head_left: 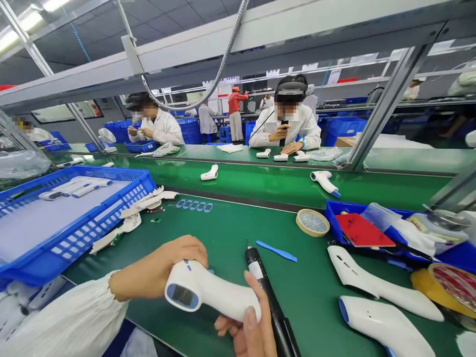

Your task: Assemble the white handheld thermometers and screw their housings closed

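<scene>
- Gripping the head of a smooth, white plastic handheld device (pixel 219 291), the left hand (pixel 188 253) curls its fingers over the top; a white sleeve (pixel 74 317) gathers at its wrist.
- The right hand (pixel 256 317) holds the rounded handle end, thumb on the near side and other fingers around it, so both hands are clamped on the one device.
- The device is held above the green work surface (pixel 230 228), its curved, pistol-like body left of a black cylindrical screwdriver (pixel 277 307) with a thin bit.
- Its dark, blue-rimmed screen (pixel 183 296) faces the wearer; the long axis runs from the head at left to the handle end at right, sloping slightly downward.
- Beyond the screwdriver lies a flat, slender blue strip (pixel 277 251), near a shallow round dish (pixel 302 229) of tiny metallic pieces.
- At right rest a slotted white casing (pixel 383 288) and another curved white piece (pixel 379 317).
- At left stands a lattice-walled blue plastic basket (pixel 48 260).
</scene>
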`<state>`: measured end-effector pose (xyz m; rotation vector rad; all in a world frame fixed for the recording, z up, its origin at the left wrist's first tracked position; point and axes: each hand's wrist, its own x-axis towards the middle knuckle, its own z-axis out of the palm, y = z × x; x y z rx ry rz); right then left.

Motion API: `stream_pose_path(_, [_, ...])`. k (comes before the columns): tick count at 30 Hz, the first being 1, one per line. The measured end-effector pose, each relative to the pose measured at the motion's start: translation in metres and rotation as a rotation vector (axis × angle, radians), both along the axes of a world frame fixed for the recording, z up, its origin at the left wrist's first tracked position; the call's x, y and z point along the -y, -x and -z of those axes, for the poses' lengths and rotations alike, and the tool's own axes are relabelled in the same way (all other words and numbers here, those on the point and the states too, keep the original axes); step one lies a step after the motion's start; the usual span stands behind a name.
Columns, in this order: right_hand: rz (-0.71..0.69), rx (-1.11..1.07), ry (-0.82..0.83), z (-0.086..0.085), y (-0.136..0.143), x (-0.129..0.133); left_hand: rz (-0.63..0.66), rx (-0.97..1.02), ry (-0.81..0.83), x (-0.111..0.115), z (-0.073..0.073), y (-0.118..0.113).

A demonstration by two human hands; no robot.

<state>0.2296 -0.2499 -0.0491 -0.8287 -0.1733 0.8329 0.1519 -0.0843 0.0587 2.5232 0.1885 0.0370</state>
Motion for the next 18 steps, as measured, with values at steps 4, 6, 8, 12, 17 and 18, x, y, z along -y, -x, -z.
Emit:
stream_pose_path(4, [-0.051, 0.068, 0.066, -0.009, -0.002, 0.005, -0.070, 0.091, 0.014, 0.003, 0.036, 0.016])
stream_pose_path(6, [-0.094, 0.115, 0.062, -0.014, 0.000, 0.005, -0.075, 0.149, 0.100, 0.002, 0.057, 0.023])
stream_pose_path(8, [-0.122, 0.158, 0.055, -0.020, 0.003, 0.004, -0.101, 0.202, 0.137, 0.001, 0.075, 0.026])
stream_pose_path(12, [-0.156, 0.208, -0.004, -0.032, 0.010, 0.000, -0.212, 0.322, -0.027, -0.005, 0.098, 0.022])
stream_pose_path(17, [-0.424, 0.175, -0.153, -0.040, 0.007, -0.005, -0.211, 0.439, -0.167, -0.028, 0.104, 0.008])
stream_pose_path(18, [-0.484, 0.123, -0.191, -0.041, 0.005, -0.007, -0.204, 0.466, -0.186, -0.034, 0.103, 0.005])
